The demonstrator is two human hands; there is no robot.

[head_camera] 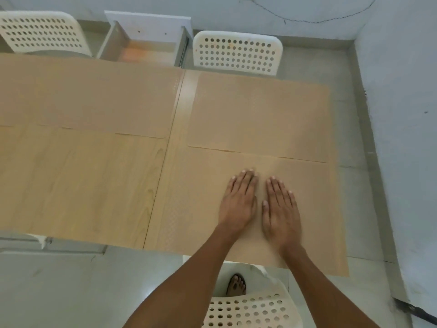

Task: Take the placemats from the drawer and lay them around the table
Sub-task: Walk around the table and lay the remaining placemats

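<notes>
Three tan placemats lie on the wooden table (82, 181). The near right placemat (314, 209) is under both my hands. My left hand (238, 202) and my right hand (280, 209) rest flat on it, palms down, side by side, holding nothing. Another placemat (260, 114) lies at the far right, and a third placemat (94, 98) covers the far left. The white drawer (144, 41) stands pulled out beyond the table's far edge; its inside looks bare.
White perforated chairs stand at the far left (42, 31), the far right (237, 53) and just below me (250, 311). My foot (236, 285) shows under the table edge. A grey wall (402, 114) runs close along the right side.
</notes>
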